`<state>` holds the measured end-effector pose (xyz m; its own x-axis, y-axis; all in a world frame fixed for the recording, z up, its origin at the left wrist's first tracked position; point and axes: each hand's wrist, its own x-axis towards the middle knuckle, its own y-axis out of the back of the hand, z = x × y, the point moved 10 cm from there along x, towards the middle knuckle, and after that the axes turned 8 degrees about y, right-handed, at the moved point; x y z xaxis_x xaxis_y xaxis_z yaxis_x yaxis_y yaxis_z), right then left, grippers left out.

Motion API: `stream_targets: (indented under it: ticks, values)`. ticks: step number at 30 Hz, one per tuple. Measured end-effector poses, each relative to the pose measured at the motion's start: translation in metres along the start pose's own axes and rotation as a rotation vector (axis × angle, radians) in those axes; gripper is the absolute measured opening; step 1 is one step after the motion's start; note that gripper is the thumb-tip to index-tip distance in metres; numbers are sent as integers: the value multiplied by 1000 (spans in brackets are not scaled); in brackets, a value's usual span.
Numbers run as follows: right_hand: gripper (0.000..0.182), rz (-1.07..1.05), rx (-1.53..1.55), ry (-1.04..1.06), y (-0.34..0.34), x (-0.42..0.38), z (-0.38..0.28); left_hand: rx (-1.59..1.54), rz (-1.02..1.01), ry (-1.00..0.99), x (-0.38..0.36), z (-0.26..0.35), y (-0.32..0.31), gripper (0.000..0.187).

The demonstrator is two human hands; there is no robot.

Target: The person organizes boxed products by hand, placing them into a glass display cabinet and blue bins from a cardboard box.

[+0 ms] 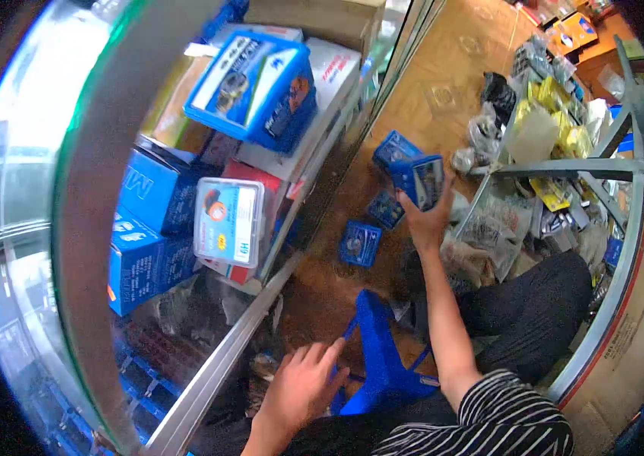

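Blue box point(420, 180) grasped in right hand point(427, 220) grip; left hand point(303, 387) released, fingers spread near blue stool point(383, 365).

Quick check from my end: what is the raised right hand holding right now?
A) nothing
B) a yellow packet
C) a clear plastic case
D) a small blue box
D: the right hand is lifted over the floor with its fingers closed around a small blue box, while the left hand hovers open and empty near the blue stool.
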<state>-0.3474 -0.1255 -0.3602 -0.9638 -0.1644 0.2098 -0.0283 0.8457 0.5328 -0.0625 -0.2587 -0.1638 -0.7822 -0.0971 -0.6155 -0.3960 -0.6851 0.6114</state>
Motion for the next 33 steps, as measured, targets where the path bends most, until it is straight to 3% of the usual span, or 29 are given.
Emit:
stream_targets:
  ticks: [2, 4, 8, 10, 12, 15, 18, 19, 21, 23, 26, 29, 33]
  values:
    - [97, 159, 87, 85, 32, 22, -76, 0, 0, -9, -3, 0, -4, 49]
    - [95, 167, 237, 210, 34, 60, -160, -13, 37, -33, -8, 2, -6, 49]
    - [90, 68, 77, 599, -1, 117, -251, 38, 56, -32, -17, 2, -7, 48]
    - [86, -5, -43, 729, -19, 127, -278, 55, 80, -38, -22, 3, -2, 47]
    - [84, -120, 1, 726, -44, 135, -278, 55, 93, -38, -25, 5, 1, 47]
    - [67, -133, 43, 831, -44, 129, -275, 38, 97, -39, -26, 6, 3, 46]
    - [60, -135, 371, 599, -18, 116, -224, 16, 51, -33, -26, 6, -4, 47]
    - [49, -63, 308, 470, -10, 106, -185, 21, 8, -9, -26, 6, -5, 49]
    - [54, 37, 92, 231, 1, 70, -104, 63, -23, 28, -25, 4, -7, 52]
    - [71, -51, -235, 175, -14, 19, -6, 43, -49, 25, -24, 8, -6, 52]
    - [76, -419, -388, -65, -45, -56, 98, 8, -24, -14, -19, 13, -1, 50]
    - [89, -729, -667, 21, -81, -86, 133, -30, -70, 19, -14, 5, -4, 51]
    - [89, -769, -831, 256, -125, -110, 183, -32, -111, 159, -1, -22, -14, 49]
